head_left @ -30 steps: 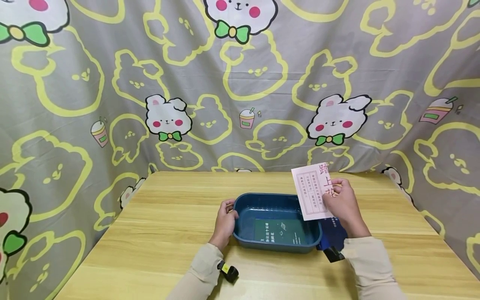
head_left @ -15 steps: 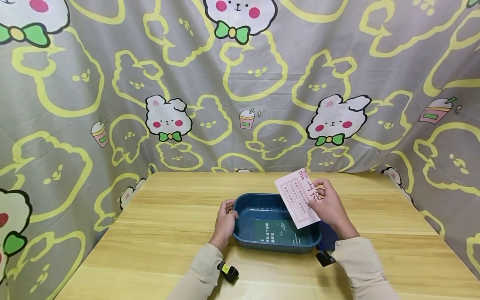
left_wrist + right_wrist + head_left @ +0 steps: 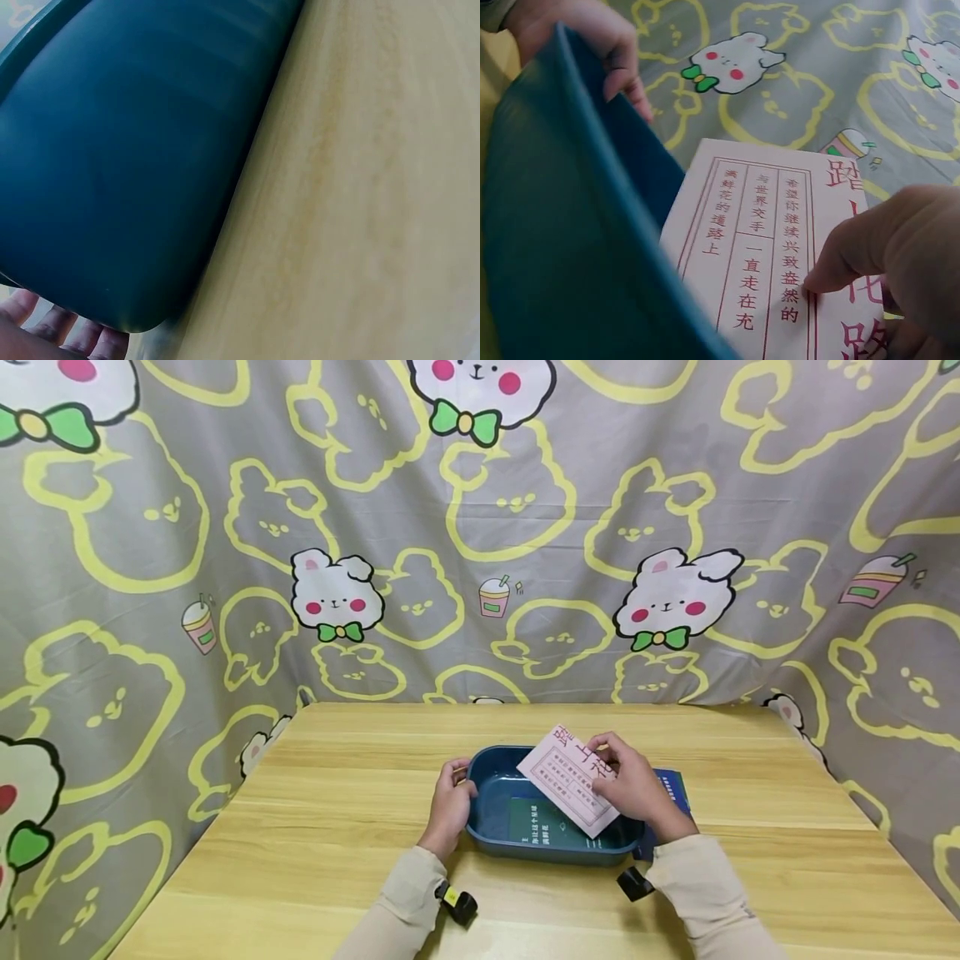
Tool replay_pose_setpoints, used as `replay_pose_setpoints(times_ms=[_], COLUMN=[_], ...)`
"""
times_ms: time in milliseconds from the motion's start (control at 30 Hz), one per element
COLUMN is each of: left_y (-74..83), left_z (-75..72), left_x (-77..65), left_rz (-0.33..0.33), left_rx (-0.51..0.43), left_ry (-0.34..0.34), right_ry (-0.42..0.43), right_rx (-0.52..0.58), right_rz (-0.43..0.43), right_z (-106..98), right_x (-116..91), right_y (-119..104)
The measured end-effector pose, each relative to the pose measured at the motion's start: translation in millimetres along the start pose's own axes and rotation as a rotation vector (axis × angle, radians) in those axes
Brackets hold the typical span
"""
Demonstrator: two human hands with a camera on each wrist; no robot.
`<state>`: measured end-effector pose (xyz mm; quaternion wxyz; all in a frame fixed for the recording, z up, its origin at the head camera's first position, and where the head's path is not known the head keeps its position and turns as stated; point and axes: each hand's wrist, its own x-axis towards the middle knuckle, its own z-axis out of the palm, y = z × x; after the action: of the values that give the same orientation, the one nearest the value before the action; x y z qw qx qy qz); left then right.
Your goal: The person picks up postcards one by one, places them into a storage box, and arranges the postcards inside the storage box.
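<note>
My right hand (image 3: pixel 630 781) pinches a pale pink card (image 3: pixel 562 772) printed with red characters, its thumb on the printed face. The card tilts over the right half of a dark blue plastic bin (image 3: pixel 487 843). In the right wrist view the card (image 3: pixel 735 225) lies just past the bin's near rim. My left hand (image 3: pixel 450 806) grips the bin's left end, thumb over the rim; the left wrist view shows its fingers (image 3: pixel 52 322) at the outer wall. A green card (image 3: pixel 532 818) with white print lies on the bin's floor, partly hidden by the pink card.
A dark blue card (image 3: pixel 672 787) lies on the wooden table (image 3: pixel 337 827) right of the bin, partly covered by my right hand and wrist. A grey curtain (image 3: pixel 420 518) with rabbit prints hangs behind the table and at both sides.
My right hand has moved left and a little down, bringing the pink card from the bin's right end over its inside and turning it counter-clockwise. The left hand and bin stay put.
</note>
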<state>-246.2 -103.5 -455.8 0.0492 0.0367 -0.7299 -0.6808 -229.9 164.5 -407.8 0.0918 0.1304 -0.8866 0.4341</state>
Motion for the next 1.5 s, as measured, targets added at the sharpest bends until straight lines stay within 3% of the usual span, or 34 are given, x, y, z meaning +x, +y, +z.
replay_pose_setpoints(times_ms=[367, 633, 800, 967, 1167, 1267, 1333, 1400, 1500], left_y=[1.3, 1.1, 1.3, 2.1, 4.1, 2.6, 1.4, 0.4, 4.7], left_z=[0.9, 2.6, 3.4, 3.6, 3.1, 3.2, 3.3, 3.2, 2.2], left_x=[-1.7, -3.8, -2.2, -1.4, -1.6, -0.2, 0.5, 0.8, -2.4], left_rz=[0.002, 0.059, 0.016, -0.007, -0.01, -0.006, -0.001, 0.001, 0.001], left_rx=[-0.002, 0.013, -0.005, -0.001, 0.004, 0.005, 0.002, 0.002, 0.004], left_ry=[-0.003, 0.023, 0.012, 0.008, 0.003, 0.005, 0.01, 0.016, 0.019], right_ry=[-0.149, -0.21, -0.239, -0.128, 0.131, 0.251, 0.282, 0.251, 0.077], right_rx=[-0.154, -0.381, -0.42, -0.289, -0.242, -0.237, -0.25, -0.27, -0.331], right_rz=[-0.151, -0.073, -0.068, -0.07, -0.098, -0.065, -0.006, 0.088, 0.266], right_z=[17, 33, 37, 28, 6, -8, -18, -29, -44], right_x=[-5, -7, -10, -8, -3, -1, -3, -5, -11], right_y=[-2, -4, -5, -2, 8, 17, 23, 31, 42])
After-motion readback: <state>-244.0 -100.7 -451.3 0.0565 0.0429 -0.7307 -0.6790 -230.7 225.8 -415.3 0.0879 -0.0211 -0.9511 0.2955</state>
